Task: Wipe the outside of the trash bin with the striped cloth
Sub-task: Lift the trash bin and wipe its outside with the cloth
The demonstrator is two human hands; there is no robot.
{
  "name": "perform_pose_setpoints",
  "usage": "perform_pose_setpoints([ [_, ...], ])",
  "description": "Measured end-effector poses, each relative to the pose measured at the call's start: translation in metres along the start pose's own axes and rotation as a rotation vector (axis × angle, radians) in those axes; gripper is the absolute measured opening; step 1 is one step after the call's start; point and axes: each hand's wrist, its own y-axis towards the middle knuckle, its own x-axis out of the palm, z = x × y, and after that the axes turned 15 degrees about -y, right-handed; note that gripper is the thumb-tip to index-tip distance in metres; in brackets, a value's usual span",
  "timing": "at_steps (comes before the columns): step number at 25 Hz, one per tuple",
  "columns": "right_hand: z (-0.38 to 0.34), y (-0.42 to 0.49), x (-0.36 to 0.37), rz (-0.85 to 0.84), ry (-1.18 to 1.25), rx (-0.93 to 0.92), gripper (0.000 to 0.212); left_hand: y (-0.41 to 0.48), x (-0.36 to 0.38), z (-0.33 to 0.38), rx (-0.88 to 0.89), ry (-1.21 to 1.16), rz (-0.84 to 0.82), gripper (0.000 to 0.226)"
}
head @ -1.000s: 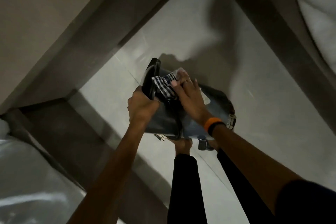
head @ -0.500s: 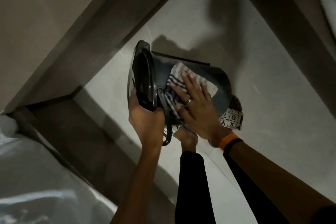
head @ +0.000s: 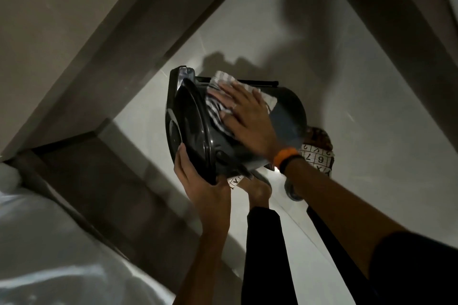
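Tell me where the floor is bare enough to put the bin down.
The floor beyond and right of the bin is bare, up to the dark ledge. Under the bin it is crowded: feet and a patterned slipper.

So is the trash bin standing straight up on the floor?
No, the trash bin is tipped on its side, held at the lid end by the left hand while the right hand presses the striped cloth on it.

I see the trash bin tipped sideways above the floor, striped cloth on its side under my right hand, left hand at its lid end.
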Motion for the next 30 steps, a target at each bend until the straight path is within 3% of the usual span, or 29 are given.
perform_pose_setpoints([
  [4,0.015,0.051,-0.017,-0.088,0.094,0.135,0.042,0.004,0.002,0.000,0.003,-0.017,-0.001,0.099],
  [10,0.026,-0.034,-0.003,-0.049,0.079,-0.058,0.054,-0.016,0.002,-0.013,-0.054,-0.011,-0.075,0.099],
  [12,0.059,-0.065,0.011,-0.025,0.042,0.115,0.057,-0.029,-0.003,-0.018,-0.181,-0.121,-0.181,0.108],
  [14,0.092,-0.081,0.021,-0.009,0.083,0.354,0.052,-0.029,-0.013,-0.015,-0.300,-0.191,-0.205,0.101],
  [17,0.115,-0.090,0.033,0.012,0.163,0.425,0.050,-0.002,-0.019,0.004,-0.383,0.034,-0.175,0.098],
  [20,0.117,-0.078,0.030,0.036,0.188,0.469,0.044,0.024,-0.003,0.033,-0.287,0.492,-0.396,0.115],
  [22,0.101,-0.062,0.023,0.043,0.140,0.379,0.046,0.035,0.006,0.044,-0.180,0.652,-0.427,0.100],
  [25,0.060,-0.070,0.035,0.017,-0.062,-0.034,0.058,0.060,0.006,0.054,-0.073,0.692,-0.415,0.070],
  [26,0.054,-0.083,0.043,0.014,-0.127,-0.093,0.060,0.067,0.005,0.057,-0.046,0.725,-0.431,0.063],
  [28,0.072,-0.098,0.050,0.085,-0.133,0.051,0.059,0.078,0.009,0.064,0.027,0.816,-0.472,0.055],
  [30,0.100,-0.089,0.040,0.129,0.033,0.460,0.054,0.085,0.015,0.065,0.093,0.875,-0.473,0.051],
])
